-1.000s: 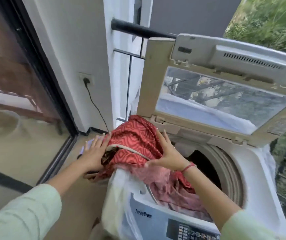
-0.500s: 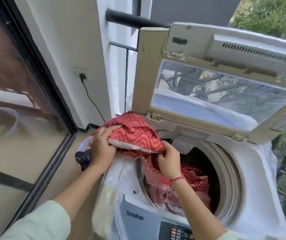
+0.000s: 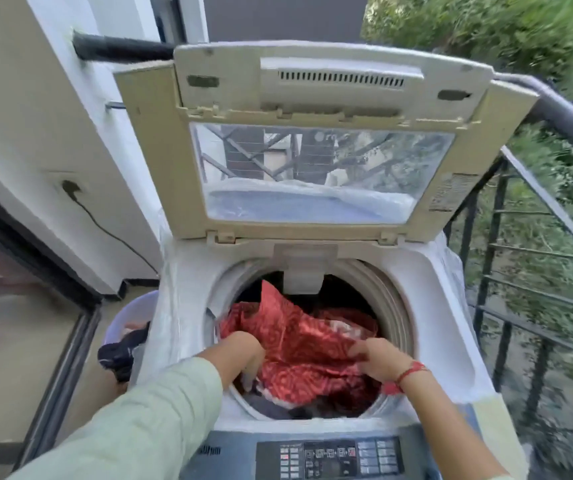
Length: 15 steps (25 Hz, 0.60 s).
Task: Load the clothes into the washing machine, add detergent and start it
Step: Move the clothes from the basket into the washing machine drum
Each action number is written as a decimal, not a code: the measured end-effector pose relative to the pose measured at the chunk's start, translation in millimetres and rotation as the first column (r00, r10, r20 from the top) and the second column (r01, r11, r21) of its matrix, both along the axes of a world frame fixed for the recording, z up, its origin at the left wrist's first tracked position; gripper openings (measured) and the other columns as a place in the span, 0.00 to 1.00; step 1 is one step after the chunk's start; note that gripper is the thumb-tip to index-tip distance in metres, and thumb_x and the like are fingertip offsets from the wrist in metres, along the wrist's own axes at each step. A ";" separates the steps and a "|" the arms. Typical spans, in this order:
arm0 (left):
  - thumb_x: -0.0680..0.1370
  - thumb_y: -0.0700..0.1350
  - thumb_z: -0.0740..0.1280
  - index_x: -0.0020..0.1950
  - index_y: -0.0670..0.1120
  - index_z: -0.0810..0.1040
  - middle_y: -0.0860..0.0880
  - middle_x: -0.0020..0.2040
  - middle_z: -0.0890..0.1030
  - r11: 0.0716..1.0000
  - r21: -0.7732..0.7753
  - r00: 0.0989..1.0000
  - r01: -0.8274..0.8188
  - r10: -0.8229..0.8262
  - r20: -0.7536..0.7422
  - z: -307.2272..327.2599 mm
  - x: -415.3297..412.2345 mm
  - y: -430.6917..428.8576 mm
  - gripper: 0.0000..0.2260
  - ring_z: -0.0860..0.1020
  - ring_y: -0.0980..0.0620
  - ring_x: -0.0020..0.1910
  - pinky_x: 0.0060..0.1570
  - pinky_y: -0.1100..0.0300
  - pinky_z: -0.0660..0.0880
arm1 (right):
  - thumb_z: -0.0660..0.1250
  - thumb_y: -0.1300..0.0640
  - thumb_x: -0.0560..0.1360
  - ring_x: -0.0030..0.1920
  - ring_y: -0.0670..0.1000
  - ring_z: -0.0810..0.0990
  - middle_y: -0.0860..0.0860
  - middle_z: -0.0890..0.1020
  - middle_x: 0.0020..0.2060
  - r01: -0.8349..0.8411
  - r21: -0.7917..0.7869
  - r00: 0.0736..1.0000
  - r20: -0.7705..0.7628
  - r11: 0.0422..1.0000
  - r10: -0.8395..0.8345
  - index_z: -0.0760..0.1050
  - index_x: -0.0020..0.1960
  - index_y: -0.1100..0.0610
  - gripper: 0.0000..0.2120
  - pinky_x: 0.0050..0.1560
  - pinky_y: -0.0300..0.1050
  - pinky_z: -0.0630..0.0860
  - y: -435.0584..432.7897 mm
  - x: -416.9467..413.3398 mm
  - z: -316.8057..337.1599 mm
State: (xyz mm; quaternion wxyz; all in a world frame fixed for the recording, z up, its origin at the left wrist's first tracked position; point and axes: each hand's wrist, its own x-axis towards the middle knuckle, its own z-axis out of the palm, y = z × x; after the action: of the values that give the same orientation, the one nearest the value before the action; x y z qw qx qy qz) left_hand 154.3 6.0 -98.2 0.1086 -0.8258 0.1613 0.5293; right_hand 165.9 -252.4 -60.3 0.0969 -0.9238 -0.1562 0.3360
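On my feed, a crumpled red cloth with a wavy printed pattern (image 3: 302,344) lies inside the round drum (image 3: 397,299) of a white plastic top-loading washing machine (image 3: 451,327), over darker laundry; one corner peaks up toward the back of the drum, left of centre, and the cloth's long axis runs left to right across the opening. The cloth sits between both hands. The left hand (image 3: 245,348) dips into the drum at its left edge, fingers buried in fabric, so I cannot tell how far they curl; the right hand (image 3: 378,358), a red thread at its wrist, pinches the cloth's right edge with curled fingers. I judge loading is under way; the raised corner lies forward of the left hand, the nearer one. The beige lid with a clear window (image 3: 312,84) stands open behind; a dark button panel (image 3: 330,457) sits at the front; left of the machine, a lavender plastic basket (image 3: 122,317) holds a dark garment (image 3: 118,356) — also nearer the left hand.
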 end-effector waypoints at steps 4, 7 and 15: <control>0.73 0.50 0.66 0.64 0.48 0.72 0.45 0.64 0.73 0.982 -0.189 0.916 0.001 0.075 0.395 -2.0 7.4 2.5 0.20 0.72 0.43 0.62 0.60 0.50 0.69 | 0.60 0.63 0.76 0.61 0.53 0.75 0.53 0.78 0.61 0.154 0.199 0.974 0.136 0.968 -0.183 0.72 0.66 0.53 0.20 0.62 0.43 0.69 -4.3 -9.9 13.1; 0.76 0.52 0.63 0.70 0.48 0.65 0.43 0.69 0.66 0.973 -0.228 0.833 -0.041 0.160 0.530 12.3 12.3 11.9 0.23 0.58 0.42 0.73 0.70 0.43 0.56 | 0.60 0.63 0.76 0.64 0.54 0.72 0.54 0.74 0.64 0.153 0.222 0.967 0.168 0.963 -0.192 0.70 0.67 0.55 0.20 0.65 0.44 0.66 -0.4 -7.2 19.7; 0.76 0.55 0.64 0.68 0.53 0.70 0.47 0.72 0.63 0.791 -0.601 0.426 -0.111 0.585 0.690 91.9 -36.3 65.1 0.21 0.51 0.45 0.76 0.71 0.43 0.47 | 0.63 0.57 0.77 0.63 0.55 0.72 0.55 0.71 0.66 0.104 0.324 0.973 0.163 0.940 -0.164 0.69 0.68 0.55 0.20 0.64 0.46 0.69 68.4 9.7 41.8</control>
State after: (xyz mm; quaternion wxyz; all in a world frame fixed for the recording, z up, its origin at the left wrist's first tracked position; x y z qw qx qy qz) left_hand 118.0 71.1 -6.2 -0.1460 -0.9889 0.0274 0.0077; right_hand 175.6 -183.9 -18.5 0.2501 -0.9326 -0.1524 0.2109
